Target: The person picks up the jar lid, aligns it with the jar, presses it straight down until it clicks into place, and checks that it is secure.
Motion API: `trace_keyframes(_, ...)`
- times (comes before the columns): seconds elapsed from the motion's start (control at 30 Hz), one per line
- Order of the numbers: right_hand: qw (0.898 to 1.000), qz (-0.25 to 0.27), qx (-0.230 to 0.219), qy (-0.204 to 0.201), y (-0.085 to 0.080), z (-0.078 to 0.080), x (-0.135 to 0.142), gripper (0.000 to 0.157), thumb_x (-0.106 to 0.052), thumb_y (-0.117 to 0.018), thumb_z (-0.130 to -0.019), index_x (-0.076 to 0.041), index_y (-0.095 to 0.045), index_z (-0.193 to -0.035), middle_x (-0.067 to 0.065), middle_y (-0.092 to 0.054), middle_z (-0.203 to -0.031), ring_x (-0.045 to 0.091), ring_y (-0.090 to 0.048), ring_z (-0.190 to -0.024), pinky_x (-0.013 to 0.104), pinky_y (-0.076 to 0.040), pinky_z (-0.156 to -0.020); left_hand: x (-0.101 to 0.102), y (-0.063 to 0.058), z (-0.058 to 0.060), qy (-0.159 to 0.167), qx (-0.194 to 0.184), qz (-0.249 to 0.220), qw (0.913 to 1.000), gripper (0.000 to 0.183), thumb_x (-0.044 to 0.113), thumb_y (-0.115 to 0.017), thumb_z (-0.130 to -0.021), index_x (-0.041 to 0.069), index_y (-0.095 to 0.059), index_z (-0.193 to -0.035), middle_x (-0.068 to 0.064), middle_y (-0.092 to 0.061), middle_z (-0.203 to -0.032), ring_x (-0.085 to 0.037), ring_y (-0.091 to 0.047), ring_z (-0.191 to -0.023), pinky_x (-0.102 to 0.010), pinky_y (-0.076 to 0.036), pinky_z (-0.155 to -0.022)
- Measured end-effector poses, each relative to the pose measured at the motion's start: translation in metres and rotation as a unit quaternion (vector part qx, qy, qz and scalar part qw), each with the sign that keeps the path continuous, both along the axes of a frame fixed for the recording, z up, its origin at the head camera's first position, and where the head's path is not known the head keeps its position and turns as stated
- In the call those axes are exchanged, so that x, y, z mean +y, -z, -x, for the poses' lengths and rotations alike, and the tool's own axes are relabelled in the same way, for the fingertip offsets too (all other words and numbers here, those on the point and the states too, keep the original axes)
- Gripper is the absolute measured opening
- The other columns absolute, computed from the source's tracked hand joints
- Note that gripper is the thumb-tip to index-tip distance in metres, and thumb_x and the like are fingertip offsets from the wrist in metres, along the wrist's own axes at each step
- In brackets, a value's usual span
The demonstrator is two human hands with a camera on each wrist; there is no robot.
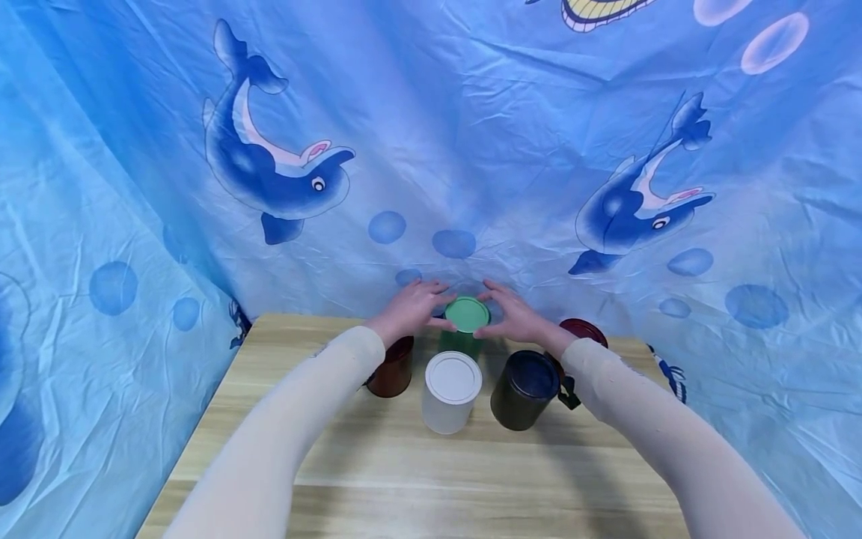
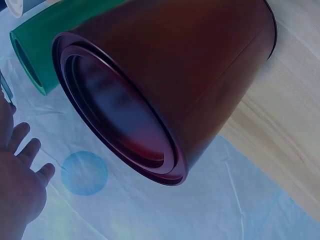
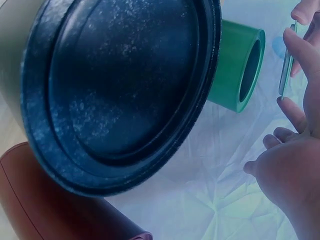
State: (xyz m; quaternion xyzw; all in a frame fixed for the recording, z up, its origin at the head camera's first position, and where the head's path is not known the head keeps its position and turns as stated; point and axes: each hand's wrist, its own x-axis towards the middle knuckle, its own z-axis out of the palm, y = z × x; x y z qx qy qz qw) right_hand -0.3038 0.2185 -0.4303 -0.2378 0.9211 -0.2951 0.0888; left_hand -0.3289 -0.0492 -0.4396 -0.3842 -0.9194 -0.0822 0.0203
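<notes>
Both hands hold a round green lid (image 1: pixel 468 314) above the green can (image 1: pixel 458 344) at the back of the table. My left hand (image 1: pixel 412 311) has thumb and fingers at the lid's left edge, and my right hand (image 1: pixel 517 316) is at its right edge. Edge-on, the lid (image 3: pixel 287 65) appears between fingers in the right wrist view, apart from the green can (image 3: pixel 230 65), whose top is uncovered. In the left wrist view, the left hand (image 2: pixel 22 185) is partly cut off, with just a sliver of lid (image 2: pixel 6 89) visible.
A white can (image 1: pixel 450 393) and a black can (image 1: pixel 524 391) stand in front of the green one. Brown-red cans stand left (image 1: pixel 392 370) and right (image 1: pixel 584 329), partly hidden by the forearms. A blue dolphin-print curtain (image 1: pixel 431 150) hangs behind the wooden table (image 1: pixel 417 486).
</notes>
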Motion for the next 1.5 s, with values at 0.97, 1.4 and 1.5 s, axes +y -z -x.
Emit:
trace_keyframes(0.97, 1.0, -0.022, -0.017, 0.011, 0.015, 0.005, 0.002, 0.071, -0.04, -0.085, -0.092, -0.003, -0.058, -0.146, 0.028, -0.021, -0.173, 0.046, -0.005, -0.163, 0.075, 0.003, -0.125, 0.002, 0.008, 0.0, -0.02, -0.036, 0.015, 0.9991, 0.072, 0.061, -0.069, -0.097, 0.013, -0.063, -0.15, -0.015, -0.051, -0.162, -0.034, -0.044, -0.153, -0.06, -0.029, -0.127)
trace_keyframes(1.4, 0.999, -0.032, -0.017, 0.009, 0.018, 0.012, 0.003, 0.073, -0.041, -0.085, -0.092, -0.002, -0.058, -0.148, 0.028, -0.017, -0.174, 0.046, -0.001, -0.163, 0.074, 0.004, -0.125, 0.005, 0.012, 0.007, -0.029, -0.038, 0.025, 0.9985, 0.074, 0.064, -0.067, -0.096, 0.015, -0.062, -0.152, -0.014, -0.049, -0.163, -0.032, -0.042, -0.154, -0.058, -0.027, -0.128)
trace_keyframes(1.5, 0.999, -0.031, -0.018, 0.009, 0.018, 0.013, 0.003, 0.072, -0.041, -0.085, -0.092, -0.002, -0.058, -0.148, 0.028, -0.017, -0.174, 0.046, -0.001, -0.164, 0.074, 0.004, -0.125, 0.007, 0.013, 0.007, -0.035, -0.044, 0.031, 0.9979, 0.074, 0.065, -0.066, -0.097, 0.016, -0.061, -0.153, -0.013, -0.049, -0.164, -0.032, -0.042, -0.154, -0.058, -0.027, -0.129)
